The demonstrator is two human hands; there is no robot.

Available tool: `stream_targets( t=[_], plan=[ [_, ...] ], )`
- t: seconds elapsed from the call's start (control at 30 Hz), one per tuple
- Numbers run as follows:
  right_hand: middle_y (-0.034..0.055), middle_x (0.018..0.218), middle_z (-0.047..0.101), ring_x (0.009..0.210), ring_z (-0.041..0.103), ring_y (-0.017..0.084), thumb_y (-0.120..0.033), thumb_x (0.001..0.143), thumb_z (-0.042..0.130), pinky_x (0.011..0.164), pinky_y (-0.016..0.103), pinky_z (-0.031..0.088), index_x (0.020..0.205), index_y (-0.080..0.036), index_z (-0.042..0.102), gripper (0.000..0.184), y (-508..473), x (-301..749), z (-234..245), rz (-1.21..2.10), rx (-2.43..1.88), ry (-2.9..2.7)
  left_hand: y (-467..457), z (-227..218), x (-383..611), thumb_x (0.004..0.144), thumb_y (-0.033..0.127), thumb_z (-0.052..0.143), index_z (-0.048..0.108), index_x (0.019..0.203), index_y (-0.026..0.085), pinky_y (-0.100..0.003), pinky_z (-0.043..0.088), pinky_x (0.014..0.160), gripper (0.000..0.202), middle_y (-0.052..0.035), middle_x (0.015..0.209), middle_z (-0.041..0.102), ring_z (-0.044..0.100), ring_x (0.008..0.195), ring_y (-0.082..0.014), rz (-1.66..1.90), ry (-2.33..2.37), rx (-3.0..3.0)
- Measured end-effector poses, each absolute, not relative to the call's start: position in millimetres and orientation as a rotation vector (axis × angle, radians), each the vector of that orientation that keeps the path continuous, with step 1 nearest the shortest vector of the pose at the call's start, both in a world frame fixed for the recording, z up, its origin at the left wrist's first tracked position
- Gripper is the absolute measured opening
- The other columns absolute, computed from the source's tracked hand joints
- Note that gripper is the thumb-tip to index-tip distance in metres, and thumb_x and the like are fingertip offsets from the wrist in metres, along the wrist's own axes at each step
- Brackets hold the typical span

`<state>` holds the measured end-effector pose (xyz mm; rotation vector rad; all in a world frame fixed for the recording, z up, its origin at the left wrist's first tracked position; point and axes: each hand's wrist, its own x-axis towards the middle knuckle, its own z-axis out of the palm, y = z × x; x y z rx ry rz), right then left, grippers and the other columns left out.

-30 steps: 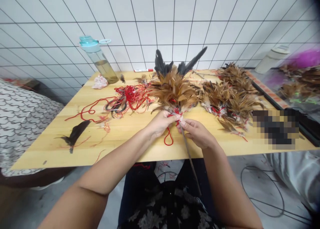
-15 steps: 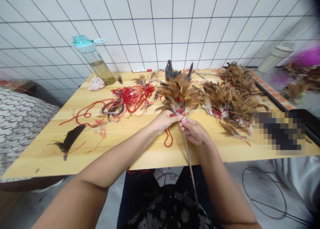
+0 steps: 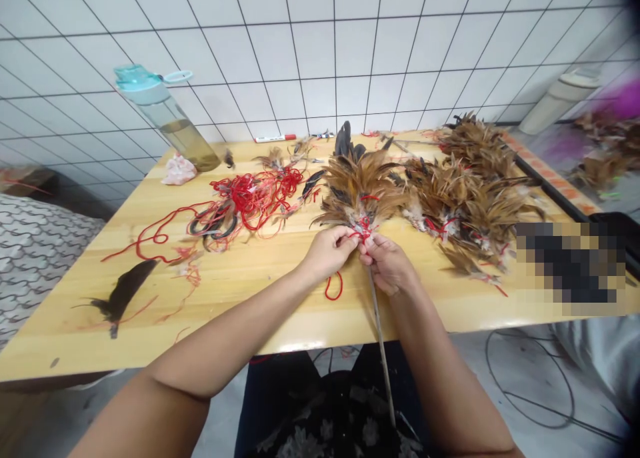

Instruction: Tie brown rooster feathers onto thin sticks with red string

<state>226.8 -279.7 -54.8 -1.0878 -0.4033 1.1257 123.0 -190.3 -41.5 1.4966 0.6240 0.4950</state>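
A bunch of brown and black rooster feathers [image 3: 357, 191] stands upright on a thin wooden stick [image 3: 381, 345] above the table's front edge. Red string [image 3: 363, 228] is wound around the base of the feathers. My left hand [image 3: 327, 255] pinches that string at the binding. My right hand [image 3: 387, 265] grips the bundle's base and the stick just below it, touching my left fingers. A loop of red string [image 3: 334, 286] hangs below my left hand. The stick's lower end reaches down towards my lap.
Black-handled scissors [image 3: 215, 221] lie in a red string tangle [image 3: 255, 195] on the wooden table [image 3: 235, 285]. Tied feather bunches [image 3: 465, 198] lie at right, a dark feather [image 3: 123, 291] at left. A water bottle [image 3: 167, 118] and red marker [image 3: 274, 139] stand near the tiled wall [image 3: 320, 51].
The whole scene has shifted left and down as my head moved. The feather bundle stands more compactly, and my hands have stayed together at its red binding.
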Motion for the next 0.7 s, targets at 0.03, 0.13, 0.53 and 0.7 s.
stream_targets(
  t=[0.03,0.13,0.53,0.7],
  plan=[
    [-0.0046,0.06,0.048,0.051,0.035,0.005,-0.036,0.057,0.078,0.046,0.02,0.027,0.065,-0.019,0.05,0.034,-280,227,-56,1.124,-1.089,-0.397,-190,-42,122,0.08,0.027,0.061,0.067,0.069,0.016,-0.022,0.035,0.063,0.017,-0.0015,0.069,0.064,0.049,0.064,-0.0116,0.506,0.593,1.615],
    [-0.0046,0.06,0.049,0.05,0.035,0.005,-0.035,0.057,0.079,0.045,0.019,0.026,0.065,-0.019,0.05,0.035,-281,228,-58,1.156,-1.075,-0.372,-191,-38,119,0.084,0.027,0.054,0.066,0.07,0.017,-0.023,0.031,0.058,0.021,0.0004,0.062,0.059,0.043,0.056,-0.0107,0.538,0.552,1.918],
    [-0.0049,0.057,0.049,0.043,0.032,0.002,-0.021,0.055,0.081,0.036,0.015,0.018,0.065,-0.017,0.05,0.033,-291,231,-35,1.212,-0.883,-0.253,-176,-37,105,0.084,0.035,0.055,0.064,0.086,0.017,-0.025,0.041,0.061,0.02,-0.0014,0.071,0.061,0.053,0.062,-0.0122,0.474,0.533,1.907],
    [-0.0039,0.059,0.051,0.045,0.036,0.003,-0.021,0.059,0.08,0.038,0.015,0.021,0.063,-0.017,0.049,0.031,-318,244,-10,1.095,-0.881,-0.342,-156,-34,112,0.083,0.032,0.053,0.066,0.097,0.017,-0.03,0.047,0.073,0.024,-0.006,0.092,0.069,0.06,0.076,-0.016,0.54,0.568,2.031]
  ],
)
